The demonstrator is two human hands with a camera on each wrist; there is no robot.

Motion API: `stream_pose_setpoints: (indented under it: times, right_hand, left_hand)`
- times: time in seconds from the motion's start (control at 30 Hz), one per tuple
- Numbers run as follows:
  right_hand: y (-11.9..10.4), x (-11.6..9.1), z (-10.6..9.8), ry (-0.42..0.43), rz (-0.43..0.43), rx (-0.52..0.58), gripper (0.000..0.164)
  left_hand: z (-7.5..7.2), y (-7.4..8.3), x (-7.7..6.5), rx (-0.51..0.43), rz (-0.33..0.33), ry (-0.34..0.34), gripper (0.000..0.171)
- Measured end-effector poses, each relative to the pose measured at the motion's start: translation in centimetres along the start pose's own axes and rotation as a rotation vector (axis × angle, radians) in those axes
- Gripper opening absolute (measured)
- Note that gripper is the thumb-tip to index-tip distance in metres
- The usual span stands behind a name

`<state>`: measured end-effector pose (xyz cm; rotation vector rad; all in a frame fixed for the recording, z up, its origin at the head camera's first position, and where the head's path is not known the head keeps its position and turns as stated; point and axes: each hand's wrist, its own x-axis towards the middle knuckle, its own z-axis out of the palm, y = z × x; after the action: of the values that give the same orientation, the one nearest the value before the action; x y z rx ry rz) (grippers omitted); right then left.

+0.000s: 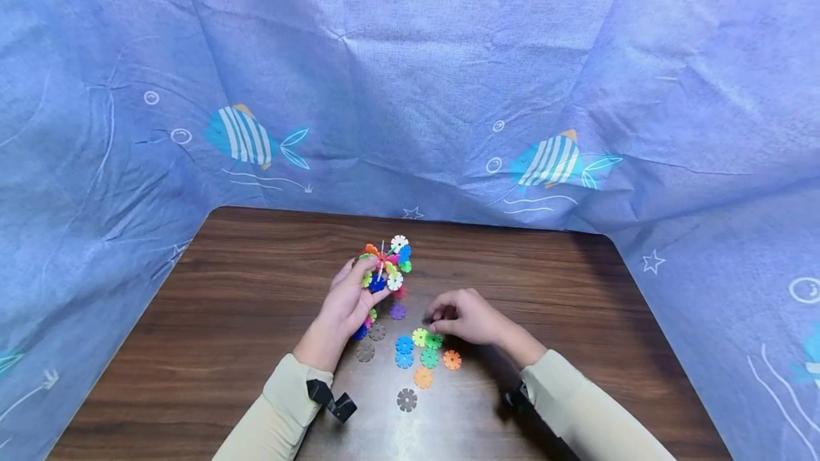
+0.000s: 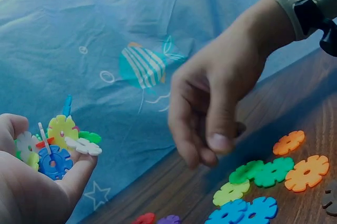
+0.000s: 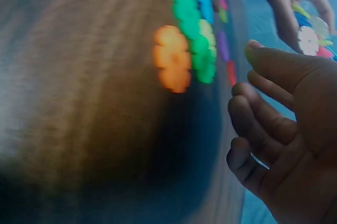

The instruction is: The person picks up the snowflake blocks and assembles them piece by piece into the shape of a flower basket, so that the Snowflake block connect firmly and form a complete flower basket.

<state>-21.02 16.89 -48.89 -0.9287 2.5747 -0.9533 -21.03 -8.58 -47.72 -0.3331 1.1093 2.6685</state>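
My left hand grips a cluster of interlocking plastic snowflake discs, raised above the table. White, blue, green, orange, yellow and pink discs stick out of it at different angles. In the left wrist view the thumb and fingers hold the cluster near a blue disc. My right hand hovers just over the loose discs, fingers loosely bent and apart from the thumb. Nothing shows between them in the right wrist view. Nearest to it lie a green disc and a yellow-green disc.
Loose discs lie on the brown wooden table: blue, orange, light orange, dark grey and purple. Several more lie partly behind the left forearm. A blue fish-print cloth hangs behind the table.
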Motion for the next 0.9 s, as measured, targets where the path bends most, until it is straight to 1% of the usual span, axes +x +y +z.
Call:
stream_pose_setpoints:
  times: [0.1, 0.2, 0.3, 0.37, 0.43, 0.53, 0.63, 0.7, 0.8, 0.9]
  right_hand:
    - [0.1, -0.1, 0.9, -0.039, -0.002, -0.122, 0.026]
    - [0.1, 0.0, 1.4, -0.056, 0.006, -0.187, 0.030]
    - [-0.1, 0.1, 1.6, -0.061, 0.022, -0.205, 0.022]
    - [-0.1, 0.1, 1.7, -0.055, 0.027, -0.198, 0.015]
    - [-0.1, 0.2, 1.7, -0.053, 0.042, -0.177, 0.011]
    - [-0.1, 0.2, 1.6, -0.053, 0.056, -0.125, 0.011]
    - [0.0, 0.2, 1.3, -0.052, 0.071, -0.054, 0.010]
    - [0.0, 0.4, 1.0, -0.033, 0.065, 0.004, 0.009]
    - [-0.3, 0.7, 0.2, 0.044, 0.064, 0.108, 0.006]
    - [-0.6, 1.1, -0.6, 0.186, 0.044, 0.222, 0.007]
  left_hand:
    - [-0.1, -0.1, 0.0, 0.000, -0.007, 0.034, 0.080]
    - [-0.1, -0.2, 0.0, 0.004, -0.010, 0.052, 0.089]
    - [-0.1, -0.3, 0.0, 0.009, -0.012, 0.058, 0.088]
    - [-0.1, -0.3, 0.0, 0.015, -0.007, 0.054, 0.081]
    - [-0.1, -0.3, 0.0, 0.021, -0.004, 0.047, 0.070]
    - [-0.1, -0.3, 0.1, 0.038, 0.001, 0.042, 0.054]
    - [-0.1, -0.4, 0.1, 0.065, 0.001, 0.047, 0.046]
    - [-0.2, -0.5, 0.2, 0.083, 0.000, 0.053, 0.044]
    - [-0.2, -0.7, 0.3, 0.095, -0.007, 0.051, 0.045]
    - [-0.2, -0.8, 0.4, 0.089, -0.014, 0.044, 0.049]
